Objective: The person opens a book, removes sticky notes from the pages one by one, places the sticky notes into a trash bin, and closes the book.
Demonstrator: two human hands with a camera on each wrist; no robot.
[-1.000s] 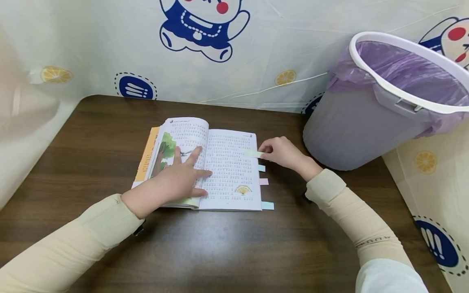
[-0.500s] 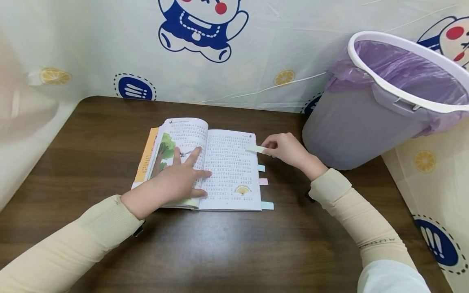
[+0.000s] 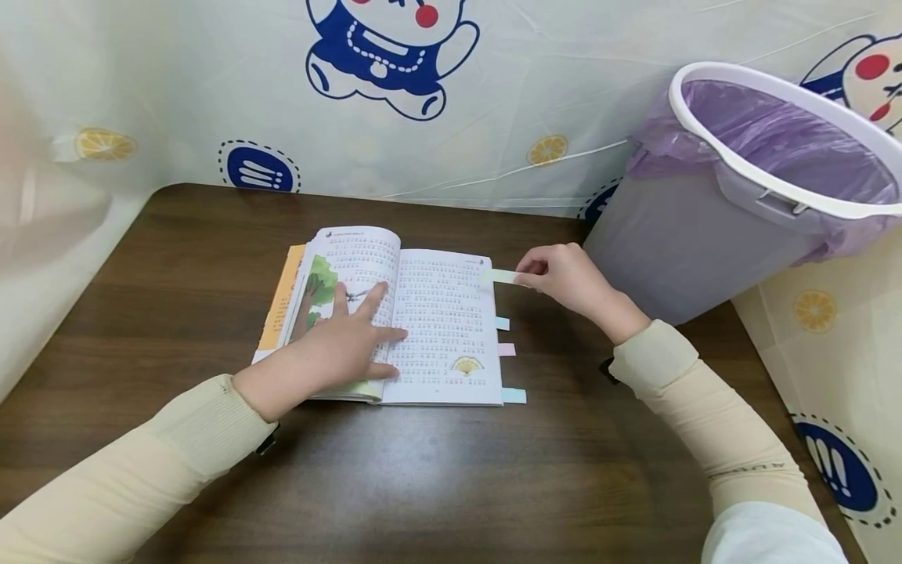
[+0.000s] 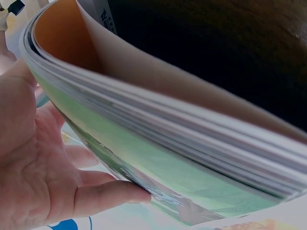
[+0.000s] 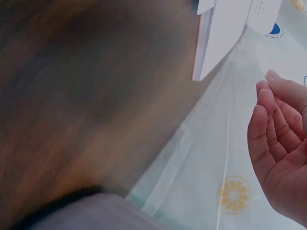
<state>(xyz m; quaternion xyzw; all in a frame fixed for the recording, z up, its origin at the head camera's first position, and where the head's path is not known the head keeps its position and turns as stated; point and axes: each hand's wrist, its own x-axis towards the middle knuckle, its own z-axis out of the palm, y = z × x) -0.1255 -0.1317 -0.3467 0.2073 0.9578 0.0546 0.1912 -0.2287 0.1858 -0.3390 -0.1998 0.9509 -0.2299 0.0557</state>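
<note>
An open book with printed text lies on the brown table, its left pages curving up. Spread across the left page, my left hand rests with straight, parted fingers; the left wrist view shows its palm side against the thick page stack. Off the book's upper right edge, my right hand pinches a pale green sticky tab between thumb and fingers. The tab's left end still overlaps the page edge; whether it touches the paper I cannot tell. In the right wrist view the right hand has thumb and fingertips together.
Blue tab, pink tab and lower blue tab stick out from the book's right edge. A grey trash bin with a purple liner stands at the back right. A patterned curtain hangs behind the table.
My right hand has moved right and slightly away from me, drawing the pale green tab off most of the page. The left hand and the book stay where they were.
</note>
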